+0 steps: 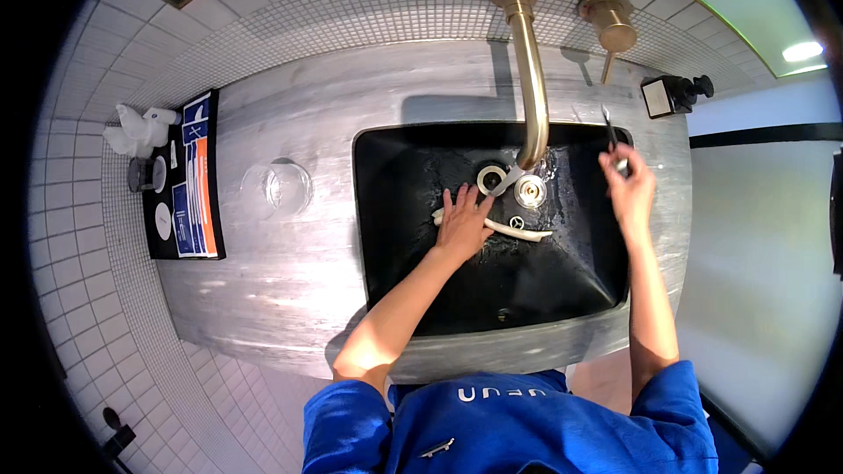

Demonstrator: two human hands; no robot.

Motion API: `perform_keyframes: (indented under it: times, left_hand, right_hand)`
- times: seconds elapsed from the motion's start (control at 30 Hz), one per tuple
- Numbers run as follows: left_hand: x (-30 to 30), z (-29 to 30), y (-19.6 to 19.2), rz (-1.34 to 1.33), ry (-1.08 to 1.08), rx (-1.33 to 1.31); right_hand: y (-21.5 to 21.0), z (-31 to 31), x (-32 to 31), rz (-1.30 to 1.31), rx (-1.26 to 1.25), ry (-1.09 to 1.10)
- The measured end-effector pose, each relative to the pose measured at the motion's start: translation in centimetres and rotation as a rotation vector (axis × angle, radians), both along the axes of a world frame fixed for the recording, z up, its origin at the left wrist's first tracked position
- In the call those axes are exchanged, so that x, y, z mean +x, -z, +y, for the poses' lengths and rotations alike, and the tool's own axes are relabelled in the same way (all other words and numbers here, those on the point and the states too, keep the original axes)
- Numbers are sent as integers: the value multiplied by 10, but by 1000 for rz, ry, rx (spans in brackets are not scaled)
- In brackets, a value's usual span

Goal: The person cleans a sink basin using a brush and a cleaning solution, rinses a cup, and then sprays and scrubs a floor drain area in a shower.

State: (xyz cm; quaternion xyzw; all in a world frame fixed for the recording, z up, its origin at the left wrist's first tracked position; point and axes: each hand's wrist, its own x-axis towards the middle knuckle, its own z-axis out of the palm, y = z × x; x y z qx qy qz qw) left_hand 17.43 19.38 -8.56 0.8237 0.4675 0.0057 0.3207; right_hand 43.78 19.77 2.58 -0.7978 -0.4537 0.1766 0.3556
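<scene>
Cream-white tube, one, slightly bent; lying across the middle of the basin, centre of frame, partly covered by the left hand. Hands, two, bare: left palm down over the tube, fingers extended and slightly spread, grip on it impossible to tell; right hand, right of centre, fingers closed on a slim dark tool with a pale tip pointing up the frame.

Small spoked ring, pale, just beside the tube. Round metal drain fitting, above the ring. Cream ring, left of the fitting. Basin, black, rectangular, wet in places.

Brass spout, upper centre, reaching over the basin. Brass lever tap, upper right. Black pump bottle, right. Clear glass vessel, left, on the grey surface. Black tray with blue and orange packets, far left.
</scene>
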Motion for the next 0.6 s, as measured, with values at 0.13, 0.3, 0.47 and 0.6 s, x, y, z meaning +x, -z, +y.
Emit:
perform_keyframes:
  times: [0.13,0.3,0.47,0.6]
  left_hand:
    - [26,30,3,88,124,-47]
    - [64,36,8,80,172,-183]
    - [54,-7,1,58,510,-223]
    - [31,8,20,-21,142,-219]
  right_hand:
    - [22,-78,7,88,-149,77]
    - [25,-122,-9,202,-300,238]
    - [25,-164,1,149,-170,209]
    - [3,-169,-11,174,-225,270]
